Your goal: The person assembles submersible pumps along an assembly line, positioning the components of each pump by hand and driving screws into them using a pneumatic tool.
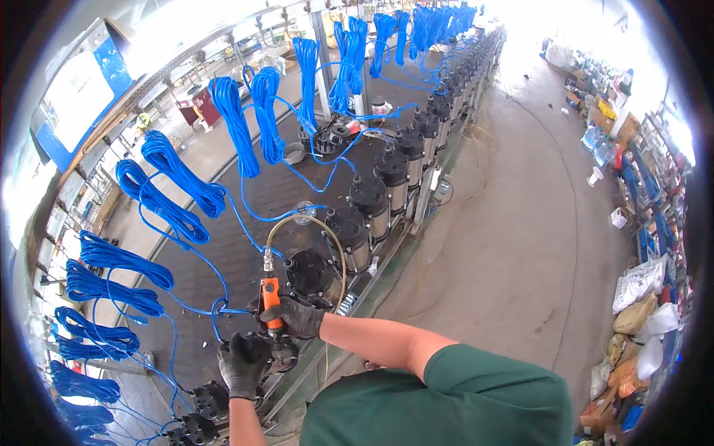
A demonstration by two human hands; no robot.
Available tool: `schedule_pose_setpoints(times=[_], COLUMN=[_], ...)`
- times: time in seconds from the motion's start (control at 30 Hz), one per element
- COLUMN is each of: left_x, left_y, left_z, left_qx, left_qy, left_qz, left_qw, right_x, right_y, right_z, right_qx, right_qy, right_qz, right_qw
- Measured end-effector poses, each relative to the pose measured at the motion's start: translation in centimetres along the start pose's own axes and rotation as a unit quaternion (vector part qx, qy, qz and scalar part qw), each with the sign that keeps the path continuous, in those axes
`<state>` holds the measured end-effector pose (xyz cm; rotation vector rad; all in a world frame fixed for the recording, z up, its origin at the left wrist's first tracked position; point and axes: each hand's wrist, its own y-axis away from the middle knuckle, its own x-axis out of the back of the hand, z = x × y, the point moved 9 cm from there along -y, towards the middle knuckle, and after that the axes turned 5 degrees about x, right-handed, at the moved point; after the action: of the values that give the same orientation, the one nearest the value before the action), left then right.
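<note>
An orange air screwdriver (271,297) stands nearly upright in my right hand (297,318), its fingers wrapped round the lower body. A clear hose (327,233) arches from its top fitting. Its lower end meets a steel-bodied pump (284,355) with a black top, partly hidden by both hands. My left hand (244,364) has its fingers curled at the black top of this pump, beside a blue cable (216,321). Both hands wear dark gloves. Just beyond them stands another black-topped pump (309,273); its blue cable runs off to the left.
Upright pumps (392,167) line the bench (297,178) edge into the distance; others (210,400) stand near left. Coiled blue cables (232,123) hang along a rail. Loose black parts (335,136) lie on the bench. Right of the floor (513,223), bags (641,284) and boxes are piled.
</note>
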<state>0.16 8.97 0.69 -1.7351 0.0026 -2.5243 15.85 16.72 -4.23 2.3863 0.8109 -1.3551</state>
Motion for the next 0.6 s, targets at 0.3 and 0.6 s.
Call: schedule_pose_setpoints(times=[0.3,0.6], left_x=[-1.4,-4.6], left_y=[-0.2,-0.1], left_z=[-3.2,-5.1], left_qx=[0.106,0.226], left_qy=[0.148,0.658], left_qz=[0.073,-0.182], left_qw=[0.98,0.694], right_x=[-0.4,-1.1], right_y=[0.8,1.1], right_z=[-2.1,-0.6], right_qx=[0.031,-0.031], right_qy=[0.004,-0.026], right_qz=[0.006,-0.005], right_qw=[0.999,0.999])
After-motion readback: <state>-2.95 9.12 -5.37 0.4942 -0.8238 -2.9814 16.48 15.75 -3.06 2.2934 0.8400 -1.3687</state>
